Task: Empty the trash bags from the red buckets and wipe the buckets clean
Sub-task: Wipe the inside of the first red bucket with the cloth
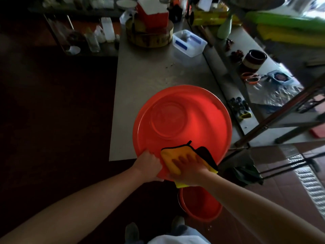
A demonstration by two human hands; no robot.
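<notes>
Now red bucket [175, 120] glossy; left hand [148, 164] grips rim, right hand [190, 169] flat on cloth [169, 155].

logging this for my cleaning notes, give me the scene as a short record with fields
surface: steel table
main item: red bucket, tipped toward the person at the table's near edge, no bag inside
left hand: grips the bucket's near rim
right hand: fingers flat, presses a yellow cloth on the near inner wall
below: second red bucket on the floor
also on table: clear plastic tub
stage: wiping
</notes>
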